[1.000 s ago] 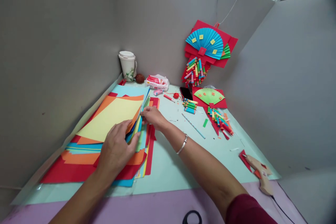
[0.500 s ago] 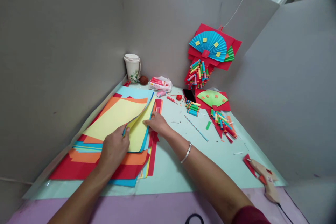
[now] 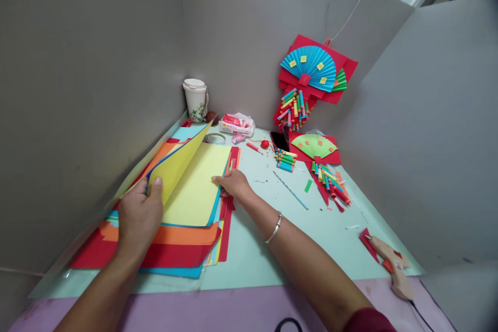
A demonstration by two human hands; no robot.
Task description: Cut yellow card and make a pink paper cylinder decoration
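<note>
My left hand [image 3: 140, 212] grips a raised yellow sheet of paper [image 3: 177, 166] with a blue sheet's edge showing along it. The thumb lies on the yellow side. Below it, another yellow sheet [image 3: 198, 187] rests over blue paper on the stack. My right hand [image 3: 231, 182] pinches the right edge of that lower sheet, thumb and finger closed on it. Red paper [image 3: 171, 255] and orange paper [image 3: 187, 234] stick out from the front of the pile.
A lidded cup [image 3: 195, 101], a roll of tape [image 3: 215, 138] and a tissue pack [image 3: 236, 124] stand at the back. Rolled paper tubes [image 3: 286, 160], a green paper fan [image 3: 314, 146] and a glue gun [image 3: 395, 267] lie to the right. A blue fan decoration [image 3: 309, 67] hangs at the wall.
My left hand has moved left, swinging the yellow sheet up and over to the left. More of the lower yellow sheet and a tape roll now show. My right hand has stayed in place.
</note>
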